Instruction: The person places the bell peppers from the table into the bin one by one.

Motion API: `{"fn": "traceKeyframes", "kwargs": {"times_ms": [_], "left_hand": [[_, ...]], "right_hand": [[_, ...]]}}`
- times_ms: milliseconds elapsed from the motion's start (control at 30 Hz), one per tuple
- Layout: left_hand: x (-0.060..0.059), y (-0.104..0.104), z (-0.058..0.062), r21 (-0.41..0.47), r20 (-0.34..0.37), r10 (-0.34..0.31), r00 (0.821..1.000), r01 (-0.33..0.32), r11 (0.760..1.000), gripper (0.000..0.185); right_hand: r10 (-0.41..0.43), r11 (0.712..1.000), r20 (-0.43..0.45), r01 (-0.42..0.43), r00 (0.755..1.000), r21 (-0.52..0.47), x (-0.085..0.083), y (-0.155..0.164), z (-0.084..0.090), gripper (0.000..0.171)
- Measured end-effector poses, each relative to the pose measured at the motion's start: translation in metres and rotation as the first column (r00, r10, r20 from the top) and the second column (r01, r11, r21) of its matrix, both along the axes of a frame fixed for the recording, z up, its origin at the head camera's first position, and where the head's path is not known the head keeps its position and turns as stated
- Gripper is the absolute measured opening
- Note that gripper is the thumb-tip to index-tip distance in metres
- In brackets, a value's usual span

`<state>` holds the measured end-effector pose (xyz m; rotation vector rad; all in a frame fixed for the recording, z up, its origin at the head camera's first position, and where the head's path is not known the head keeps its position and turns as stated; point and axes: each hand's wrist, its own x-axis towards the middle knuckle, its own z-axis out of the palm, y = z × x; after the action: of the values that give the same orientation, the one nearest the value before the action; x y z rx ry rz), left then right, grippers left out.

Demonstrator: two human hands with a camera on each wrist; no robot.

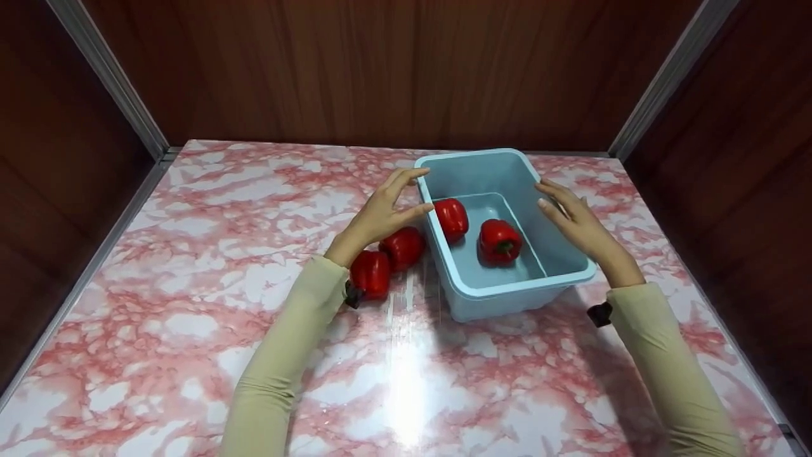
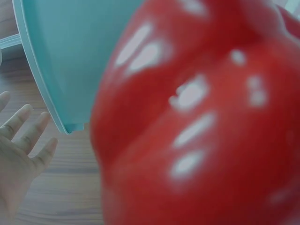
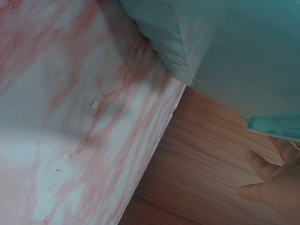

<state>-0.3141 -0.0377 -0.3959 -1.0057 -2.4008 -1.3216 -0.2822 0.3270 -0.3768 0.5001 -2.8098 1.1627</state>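
A light blue plastic bin (image 1: 507,301) stands right of centre on the table, with two red bell peppers, one by its left wall (image 1: 451,219) and one near the middle (image 1: 500,242). My left hand (image 1: 380,212) is at the bin's left rim, fingers and thumb spread, grasping nothing. Under that wrist lie two more red bell peppers (image 1: 404,247) (image 1: 370,274); a red pepper (image 2: 197,122) fills much of the left wrist view. At the right rim is my right hand (image 1: 577,222), its fingers extended and apart; in the right wrist view they show just below the bin's rim (image 3: 276,133).
The table (image 1: 190,304) has a pink and white marbled top. A dark wood panel (image 1: 355,76) closes off the back, and similar panels stand along both sides. The bin's far end is close to the back panel.
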Motion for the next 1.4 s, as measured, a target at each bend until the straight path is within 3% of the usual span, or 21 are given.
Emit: {"fn": "traceKeyframes", "kwargs": {"times_ms": [333,633,967,1400], "left_hand": [[0.001,-0.004,-0.003,0.002,-0.005,0.006,1.000,-0.006,1.000,0.064],[0.003,-0.009,-0.008,0.003,0.041,0.028,0.999,-0.028,1.000,0.064],[0.005,-0.015,-0.012,-0.003,0.015,0.026,1.000,-0.026,1.000,0.061],[0.010,-0.021,-0.016,-0.029,0.053,0.049,0.997,-0.047,0.998,0.063]], "right_hand": [[-0.001,1.000,-0.002,0.001,1.000,0.008,0.000,0.000,0.000,0.051],[-0.001,1.000,0.005,0.001,1.000,0.010,0.000,0.000,0.000,0.052],[0.001,1.000,0.010,-0.001,1.000,0.005,0.001,0.000,0.001,0.051],[-0.005,1.000,0.012,0.005,1.000,0.004,0.001,-0.001,0.002,0.053]]}}
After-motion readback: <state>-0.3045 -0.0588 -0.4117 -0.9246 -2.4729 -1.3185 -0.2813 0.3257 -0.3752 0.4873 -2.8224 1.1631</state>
